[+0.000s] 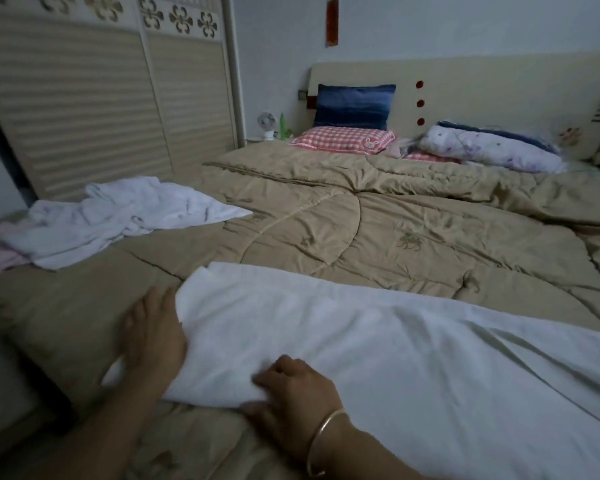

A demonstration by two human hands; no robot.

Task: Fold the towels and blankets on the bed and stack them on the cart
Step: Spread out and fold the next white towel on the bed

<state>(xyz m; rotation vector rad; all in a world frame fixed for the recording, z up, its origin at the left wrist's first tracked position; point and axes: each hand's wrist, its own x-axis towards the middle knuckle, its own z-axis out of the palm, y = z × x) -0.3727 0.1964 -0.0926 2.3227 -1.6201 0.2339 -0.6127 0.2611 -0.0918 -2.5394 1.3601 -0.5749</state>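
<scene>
The right hand (291, 393) has its grip closed on the towel (378, 341), with the fingers curled over the near edge and the thumb along the hem. The left hand (153, 337) lies flat with straight fingers against the towel's left end, grip open; the cloth covers its inner side. The towel is white, folded into a long band and lightly creased. It lies across the near end of the tan quilt (361, 230), and its right end runs out of frame. Further left a crumpled white pile (118, 216) lies on the quilt over some pink cloth (0, 261), too bunched to count the pieces. The light is dim and the hands are blurred.
</scene>
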